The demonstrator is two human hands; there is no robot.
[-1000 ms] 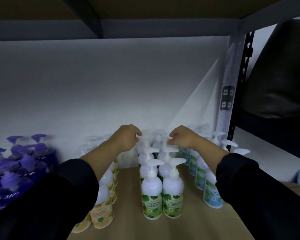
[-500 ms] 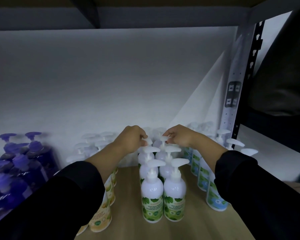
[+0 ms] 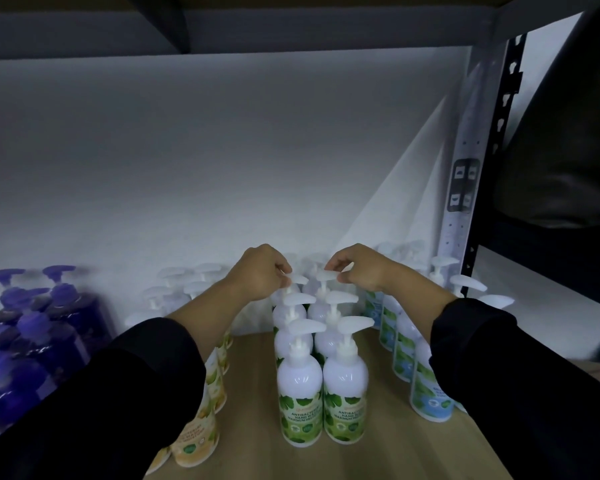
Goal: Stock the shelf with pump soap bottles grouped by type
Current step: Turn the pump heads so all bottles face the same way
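Comparing with a second ago, little is found changed on the shelf (image 3: 388,441): the green bottles (image 3: 323,386) stand in two files at 12 o'clock, yellow at 9, blue at 3. Grouping is judged nearly settled. The left hand (image 3: 260,275) and right hand (image 3: 359,270) have been drawn closer together, fingers (image 3: 333,265) pinching the rear pump heads (image 3: 326,276).

shelf (image 3: 388,441): pale wood-look board, matt, smooth
green-label bottles (image 3: 300,386): white glossy plastic, printed labels
purple bottles (image 3: 59,334): translucent glossy plastic
upright post (image 3: 499,150): dark painted metal, punched
sleeves (image 3: 129,393): black matt cloth
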